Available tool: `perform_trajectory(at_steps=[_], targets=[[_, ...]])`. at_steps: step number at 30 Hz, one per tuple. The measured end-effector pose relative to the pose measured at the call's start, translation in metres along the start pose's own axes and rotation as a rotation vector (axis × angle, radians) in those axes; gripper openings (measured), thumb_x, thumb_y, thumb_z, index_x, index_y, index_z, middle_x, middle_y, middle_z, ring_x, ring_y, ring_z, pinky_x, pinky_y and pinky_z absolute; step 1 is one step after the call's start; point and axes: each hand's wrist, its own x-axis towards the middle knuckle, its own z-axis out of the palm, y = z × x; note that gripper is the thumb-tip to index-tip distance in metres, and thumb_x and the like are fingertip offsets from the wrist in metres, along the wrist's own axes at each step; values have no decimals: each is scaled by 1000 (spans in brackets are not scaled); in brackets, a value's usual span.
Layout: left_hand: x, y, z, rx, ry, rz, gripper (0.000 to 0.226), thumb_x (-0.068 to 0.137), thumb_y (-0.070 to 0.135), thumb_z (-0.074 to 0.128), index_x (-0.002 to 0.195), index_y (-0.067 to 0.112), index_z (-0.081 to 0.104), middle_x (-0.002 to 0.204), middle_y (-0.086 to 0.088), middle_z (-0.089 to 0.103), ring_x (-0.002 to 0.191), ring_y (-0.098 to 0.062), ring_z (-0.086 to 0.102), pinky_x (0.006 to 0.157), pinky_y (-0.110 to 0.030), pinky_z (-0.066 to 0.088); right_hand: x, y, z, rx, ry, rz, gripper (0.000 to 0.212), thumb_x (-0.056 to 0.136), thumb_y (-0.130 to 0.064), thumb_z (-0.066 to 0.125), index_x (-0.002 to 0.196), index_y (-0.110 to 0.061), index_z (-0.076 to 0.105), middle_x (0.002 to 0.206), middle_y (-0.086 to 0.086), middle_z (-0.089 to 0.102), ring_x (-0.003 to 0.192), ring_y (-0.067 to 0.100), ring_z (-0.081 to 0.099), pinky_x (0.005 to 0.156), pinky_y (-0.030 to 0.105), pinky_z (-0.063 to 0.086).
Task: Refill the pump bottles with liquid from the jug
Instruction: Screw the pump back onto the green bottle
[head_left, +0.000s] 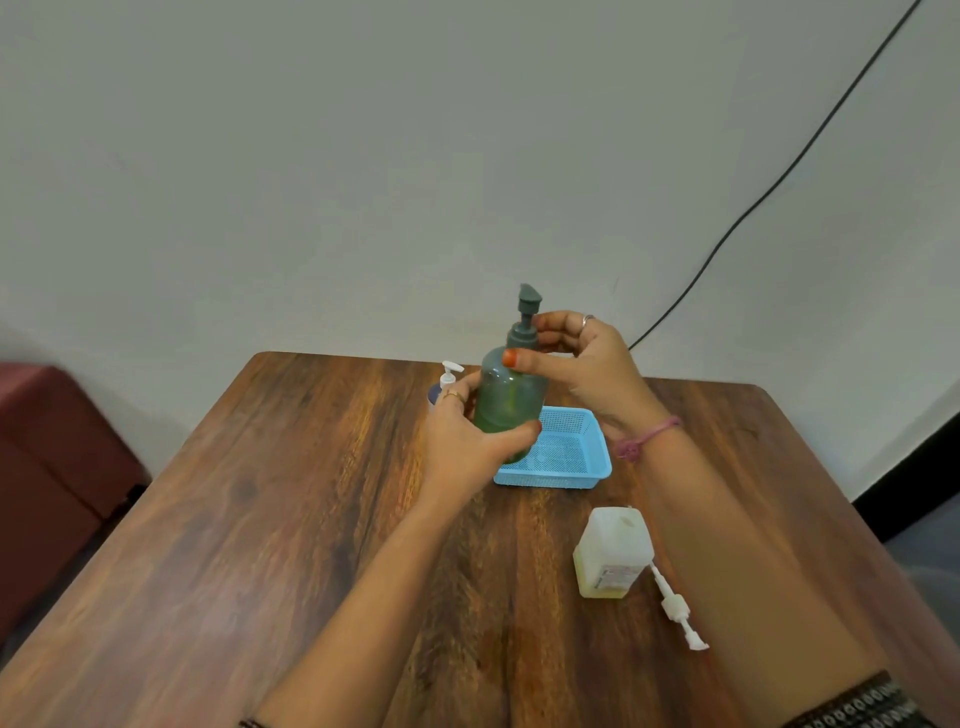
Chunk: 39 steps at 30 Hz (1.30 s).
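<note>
Head view. The left hand wraps the rounded, translucent green pump bottle, steadying it upright above the blue mesh basket; the right hand pinches the grey screw collar, apparently to turn the pump. The open white plastic jug stands near on the grained wooden table, its white pump lying beside it. A second pump bottle waits behind.
</note>
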Motion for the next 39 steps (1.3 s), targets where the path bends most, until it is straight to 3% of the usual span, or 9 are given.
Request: perform_trajectory(at_steps=[2, 5, 10, 16, 19, 24, 26, 32, 39], targets=[[-1, -1, 0, -11, 5, -8, 62, 64, 11, 85, 120, 13, 58, 98, 15, 63, 81, 19, 58, 62, -5, 47, 1, 5, 2, -61, 36, 3, 45, 66, -21, 87, 103, -17, 63, 100, 0, 67, 95, 13, 63, 89, 33, 54], [-1, -2, -1, -23, -20, -12, 61, 65, 7, 85, 118, 13, 57, 97, 15, 63, 79, 20, 59, 62, -5, 47, 1, 5, -6, -66, -183, 38, 61, 71, -34, 78, 126, -24, 54, 128, -7, 61, 122, 7, 54, 104, 33, 45], [-2, -3, -2, -17, -114, -18, 55, 66, 6, 84, 115, 11, 61, 96, 11, 66, 80, 17, 60, 63, -4, 46, -2, 1, -9, 177, -360, 82, 35, 93, -6, 55, 127, -12, 56, 125, 4, 66, 118, 18, 61, 95, 29, 51], [2, -5, -5, -42, -95, -23, 64, 63, 6, 86, 121, 9, 60, 101, 7, 68, 81, 14, 62, 64, -5, 47, -7, 5, 10, 131, 1, 47, 32, 75, -7, 78, 106, -12, 70, 104, 8, 74, 102, 20, 69, 94, 43, 53], [0, -6, -1, -61, -48, -26, 63, 61, 7, 87, 119, 11, 61, 102, 5, 70, 83, 8, 65, 66, -10, 51, -10, 9, 24, 96, 184, 38, 33, 70, -16, 85, 100, -16, 72, 96, 3, 76, 95, 16, 72, 91, 41, 55], [-4, -7, 2, -112, -49, -49, 57, 64, 5, 85, 115, 13, 61, 97, 9, 68, 82, 8, 65, 66, -13, 54, -12, 13, 40, -56, 317, 7, 38, 69, -32, 85, 103, -19, 73, 94, -4, 76, 91, 8, 71, 89, 38, 56], [-3, -8, -2, -108, -74, -52, 59, 64, 8, 86, 117, 13, 61, 99, 8, 69, 86, 6, 66, 67, -12, 53, -11, 12, 35, -61, 265, -25, 38, 71, -31, 84, 104, -19, 72, 97, -3, 76, 95, 10, 71, 91, 40, 56], [5, -6, -21, -112, -252, -68, 60, 64, 3, 86, 119, 10, 62, 106, 0, 73, 95, -10, 70, 77, -23, 57, -5, 7, -4, 208, -325, 33, 44, 84, -15, 62, 128, -16, 55, 127, 0, 64, 122, 15, 58, 98, 30, 50], [10, -6, -22, -112, -310, -67, 57, 66, 0, 84, 119, 6, 63, 106, -2, 73, 93, -10, 71, 74, -20, 56, -8, 10, 5, 254, -207, 63, 30, 81, -15, 64, 111, -14, 66, 112, 6, 72, 113, 23, 64, 103, 43, 47]])
